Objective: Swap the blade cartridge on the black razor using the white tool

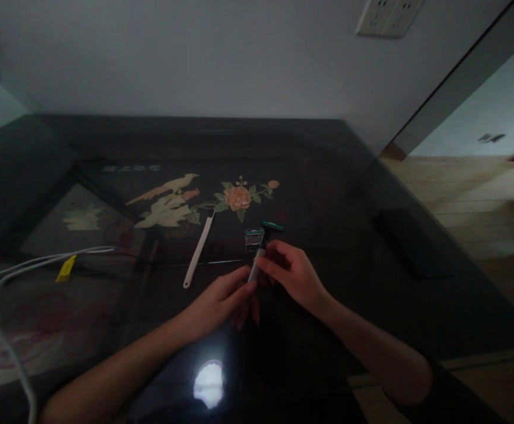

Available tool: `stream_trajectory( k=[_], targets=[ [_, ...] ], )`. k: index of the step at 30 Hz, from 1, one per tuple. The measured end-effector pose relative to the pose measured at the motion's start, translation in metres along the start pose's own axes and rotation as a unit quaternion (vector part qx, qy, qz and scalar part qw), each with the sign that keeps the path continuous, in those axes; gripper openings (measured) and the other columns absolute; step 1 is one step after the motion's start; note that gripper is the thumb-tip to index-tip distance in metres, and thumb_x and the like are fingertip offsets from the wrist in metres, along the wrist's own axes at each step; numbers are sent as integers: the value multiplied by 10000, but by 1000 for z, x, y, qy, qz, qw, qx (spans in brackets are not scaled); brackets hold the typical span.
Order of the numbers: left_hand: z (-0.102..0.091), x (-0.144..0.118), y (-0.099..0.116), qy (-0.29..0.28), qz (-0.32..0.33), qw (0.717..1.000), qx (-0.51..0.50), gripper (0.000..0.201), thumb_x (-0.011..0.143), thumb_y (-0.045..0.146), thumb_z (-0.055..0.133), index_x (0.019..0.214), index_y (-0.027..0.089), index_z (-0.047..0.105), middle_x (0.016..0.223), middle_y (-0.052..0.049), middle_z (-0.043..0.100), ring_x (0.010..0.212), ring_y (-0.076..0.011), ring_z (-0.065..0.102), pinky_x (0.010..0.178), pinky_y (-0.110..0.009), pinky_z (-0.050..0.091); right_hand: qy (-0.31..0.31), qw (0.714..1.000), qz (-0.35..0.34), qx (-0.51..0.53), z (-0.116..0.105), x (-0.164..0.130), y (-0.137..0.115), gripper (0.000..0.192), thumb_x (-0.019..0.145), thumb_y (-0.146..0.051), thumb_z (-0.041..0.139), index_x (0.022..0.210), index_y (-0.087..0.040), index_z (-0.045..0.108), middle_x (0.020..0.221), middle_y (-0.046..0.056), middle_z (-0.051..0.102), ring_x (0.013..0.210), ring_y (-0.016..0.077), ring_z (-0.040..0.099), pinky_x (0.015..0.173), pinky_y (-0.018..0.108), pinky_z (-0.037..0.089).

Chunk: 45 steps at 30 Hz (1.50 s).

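Nearest, a bright lamp glare (209, 383) on the glossy dark table (372, 282). Leftward, white cable (5, 277); then a slim white plastic stick (198, 250). Left hand (219, 300) pinching the razor (260, 250) handle's lower end, right hand (290, 271) gripping mid-handle, green head raised just beside a small cartridge holder (253, 238), possibly. Fitting stage, seemingly; careful alignment needed next.

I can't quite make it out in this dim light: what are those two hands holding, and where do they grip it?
A razor. Both the left hand and the right hand pinch its pale handle, leaving the green-topped head free above the fingers.
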State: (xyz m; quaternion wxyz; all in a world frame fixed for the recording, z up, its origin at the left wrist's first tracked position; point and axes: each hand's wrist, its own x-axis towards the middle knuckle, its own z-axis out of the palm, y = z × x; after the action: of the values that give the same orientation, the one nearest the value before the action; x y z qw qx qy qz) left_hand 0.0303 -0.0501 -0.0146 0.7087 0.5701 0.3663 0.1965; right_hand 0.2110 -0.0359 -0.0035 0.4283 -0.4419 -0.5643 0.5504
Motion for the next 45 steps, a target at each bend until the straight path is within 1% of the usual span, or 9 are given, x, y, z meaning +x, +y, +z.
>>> stream_trajectory(
  k=[4, 9, 12, 15, 19, 22, 28, 33, 45],
  targets=[
    [-1, 0, 1, 9, 3, 1000, 1, 474, 935, 607, 443, 1003, 144, 517, 691, -22, 642, 470, -91, 511, 450, -199, 373, 36, 999, -12, -31, -15, 7, -5, 323, 792, -498, 689, 798, -194, 580, 663, -21, 586, 523, 100, 511, 487, 229, 434],
    [-2, 0, 1, 9, -8, 1000, 2, 517, 922, 620, 449, 1063, 131, 534, 688, -14, 622, 489, -95, 507, 469, -204, 385, 87, 993, -50, -58, -46, 19, -12, 285, 818, -452, 660, 786, -179, 584, 655, -26, 563, 530, 98, 512, 496, 231, 429],
    [-2, 1, 0, 5, -9, 1000, 5, 532, 913, 632, 454, 1057, 127, 540, 689, -14, 613, 502, -100, 509, 472, -206, 389, 100, 984, -62, -136, -65, 24, -14, 285, 839, -448, 629, 772, -174, 584, 677, -11, 581, 550, 105, 516, 513, 240, 416],
    [-2, 1, 0, 0, -13, 1000, 16, 525, 923, 620, 442, 1052, 123, 549, 696, -16, 611, 513, -101, 512, 478, -207, 388, 89, 966, -42, -239, -76, 27, -10, 241, 839, -398, 627, 765, -172, 589, 692, 2, 603, 585, 125, 536, 546, 255, 401],
    [-2, 0, 2, -9, -19, 999, 44, 484, 942, 581, 439, 1039, 124, 563, 711, -13, 608, 529, -99, 511, 490, -207, 382, 54, 930, 5, -364, -77, 28, -3, 191, 869, -319, 602, 743, -175, 593, 704, 14, 637, 635, 149, 573, 591, 265, 382],
    [-2, -2, 6, -15, -21, 998, 64, 460, 946, 565, 443, 1023, 130, 572, 714, -11, 605, 541, -101, 509, 504, -211, 390, 62, 896, 44, -438, -75, 28, 1, 203, 892, -335, 581, 767, -179, 618, 714, 26, 661, 625, 157, 578, 587, 272, 364],
    [-1, -1, 7, -23, -18, 996, 84, 413, 953, 523, 447, 1016, 138, 584, 716, -11, 613, 544, -103, 510, 509, -212, 396, 67, 870, 76, -482, -73, 30, 6, 239, 917, -360, 545, 785, -183, 637, 737, 51, 687, 616, 165, 588, 577, 277, 353],
    [-2, -1, 6, -30, -21, 995, 91, 376, 966, 488, 442, 1023, 144, 583, 724, -7, 611, 561, -107, 524, 511, -209, 408, 84, 830, 102, -542, -67, 30, 9, 249, 934, -375, 500, 814, -198, 628, 804, 80, 710, 698, 211, 629, 566, 287, 316],
    [-2, -1, 6, -32, -25, 994, 100, 338, 972, 440, 437, 1030, 143, 588, 726, -5, 609, 562, -107, 524, 516, -207, 409, 69, 819, 100, -560, -69, 28, 7, 225, 908, -357, 521, 791, -203, 636, 763, 74, 702, 655, 202, 613, 542, 291, 283]
  ],
)
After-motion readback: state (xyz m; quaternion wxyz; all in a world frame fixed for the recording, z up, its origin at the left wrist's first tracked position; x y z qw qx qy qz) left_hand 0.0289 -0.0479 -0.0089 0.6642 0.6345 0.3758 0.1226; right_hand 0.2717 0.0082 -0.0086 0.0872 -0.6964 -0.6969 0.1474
